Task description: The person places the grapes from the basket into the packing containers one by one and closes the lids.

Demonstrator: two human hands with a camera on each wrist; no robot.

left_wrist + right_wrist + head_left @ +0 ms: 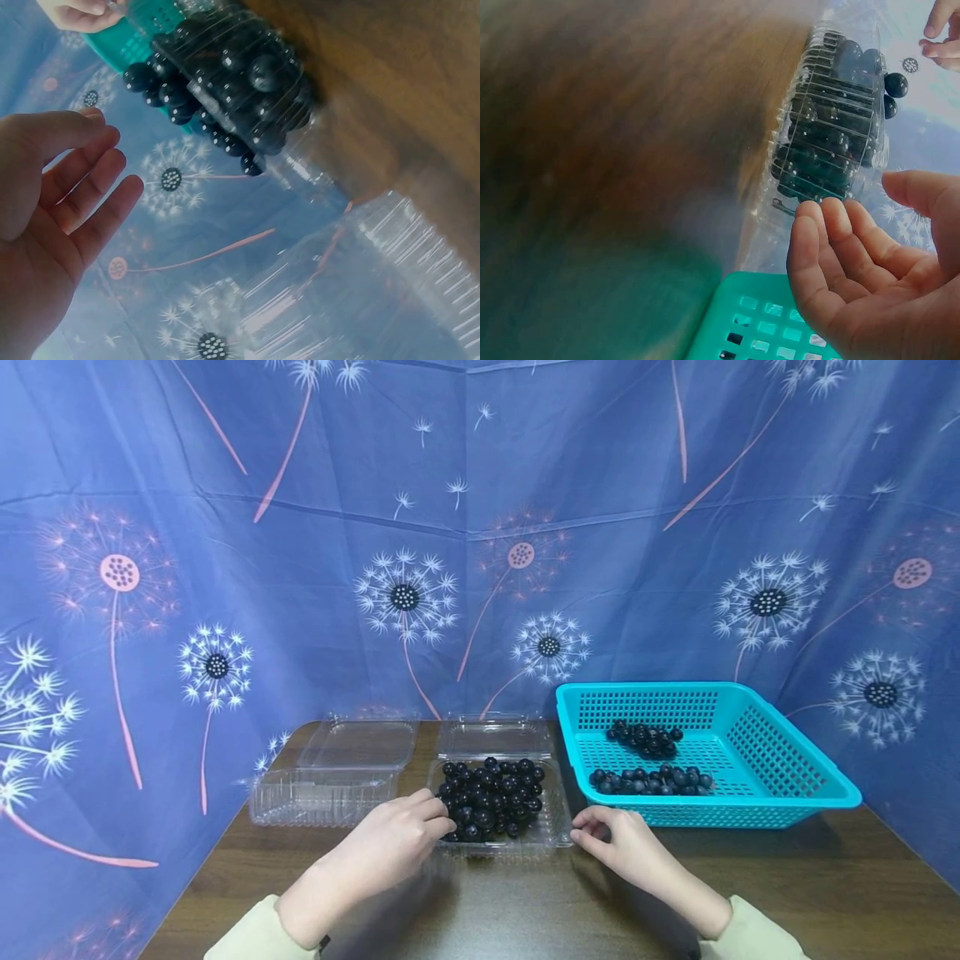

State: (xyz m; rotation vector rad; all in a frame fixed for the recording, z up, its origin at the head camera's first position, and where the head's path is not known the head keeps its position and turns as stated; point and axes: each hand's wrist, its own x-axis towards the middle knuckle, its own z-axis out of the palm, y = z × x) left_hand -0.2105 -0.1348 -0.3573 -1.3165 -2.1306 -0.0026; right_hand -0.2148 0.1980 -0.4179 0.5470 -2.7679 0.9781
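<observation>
A clear plastic clamshell box (pixel 557 802) stands mid-table with its lid (pixel 495 739) tipped back. Black grapes (pixel 491 797) are heaped in it, some above the rim, as the left wrist view also shows. My left hand (pixel 401 831) is at the box's left side, its fingertips by the grapes; in the left wrist view that hand (pixel 64 195) has loosely bent fingers and holds nothing. At the box's right front corner is my right hand (pixel 622 843). The right wrist view shows this hand (pixel 877 270) with fingers together at the box's end, thumb apart.
A second clear clamshell box (pixel 322 797), lid raised, stands to the left. On the right is a turquoise basket (pixel 780 802) with two groups of black grapes (pixel 648 781) inside. A blue dandelion-print cloth (pixel 465 527) hangs behind the wooden table (pixel 510 910).
</observation>
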